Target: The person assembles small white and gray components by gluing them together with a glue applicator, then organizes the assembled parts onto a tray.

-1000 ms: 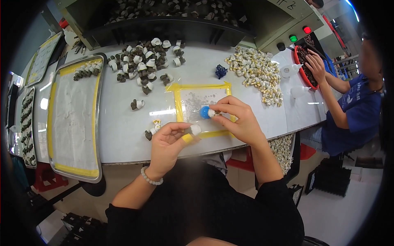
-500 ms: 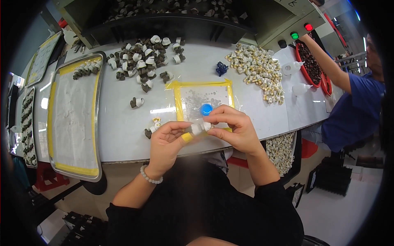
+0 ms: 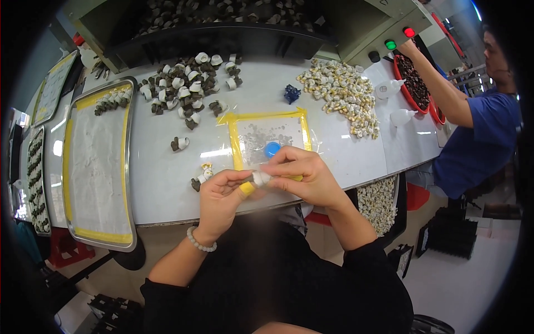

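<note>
My left hand point(image 3: 221, 192), with yellow tape on its thumb, pinches a small white and grey figurine part point(image 3: 260, 178) between thumb and fingers. From the other side my right hand point(image 3: 307, 175) closes its thumb and fingers on a small white piece, mostly hidden and blurred, against that part. Just beyond the hands, a round blue cap point(image 3: 272, 149) sits on a wet sheet framed with yellow tape point(image 3: 233, 136). Left of the sheet stands a white, yellow and dark figurine point(image 3: 203, 176). A single grey and white part point(image 3: 179, 144) lies farther back.
A pile of grey and white parts point(image 3: 186, 83) lies back left; white and yellow pieces point(image 3: 345, 94) spread back right. A metal-rimmed tray point(image 3: 132, 183) holds a short row of parts. White squeeze bottles point(image 3: 401, 117) stand near a co-worker point(image 3: 484, 133). A machine opening point(image 3: 222, 36) faces the table.
My hands have come closer together, bringing the white piece in my right hand up against the part in my left. The whole view has shifted slightly.
</note>
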`<state>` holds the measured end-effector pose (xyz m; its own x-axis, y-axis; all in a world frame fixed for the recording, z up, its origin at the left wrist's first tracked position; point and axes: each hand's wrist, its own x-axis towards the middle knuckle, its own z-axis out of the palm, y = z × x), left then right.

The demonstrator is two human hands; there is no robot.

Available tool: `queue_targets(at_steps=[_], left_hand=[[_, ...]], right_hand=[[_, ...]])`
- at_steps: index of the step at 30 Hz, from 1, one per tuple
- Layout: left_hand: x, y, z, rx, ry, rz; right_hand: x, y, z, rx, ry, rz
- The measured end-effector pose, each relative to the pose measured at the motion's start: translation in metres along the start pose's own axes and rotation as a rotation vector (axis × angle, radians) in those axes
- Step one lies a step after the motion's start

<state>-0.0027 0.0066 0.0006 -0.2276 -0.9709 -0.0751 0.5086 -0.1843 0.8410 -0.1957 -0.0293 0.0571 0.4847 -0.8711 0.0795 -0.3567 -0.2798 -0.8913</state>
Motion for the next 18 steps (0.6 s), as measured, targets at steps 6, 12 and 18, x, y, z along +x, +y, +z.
queue_targets(at_steps=[6, 12, 18], left_hand=[[-0.012, 0.024, -0.001, 0.051, -0.041, -0.095], [-0.013, 0.054, -0.046, 0.937, 0.339, 0.467], [-0.022, 0.053, -0.057, 1.271, 0.286, 0.5]], right_hand=[[-0.001, 0.006, -0.023, 0.063, -0.117, -0.016], [-0.013, 0.038, -0.092, -0.518, 0.593, 0.119], [-0.071, 0.091, -0.164, -0.448, 1.207, 0.133]])
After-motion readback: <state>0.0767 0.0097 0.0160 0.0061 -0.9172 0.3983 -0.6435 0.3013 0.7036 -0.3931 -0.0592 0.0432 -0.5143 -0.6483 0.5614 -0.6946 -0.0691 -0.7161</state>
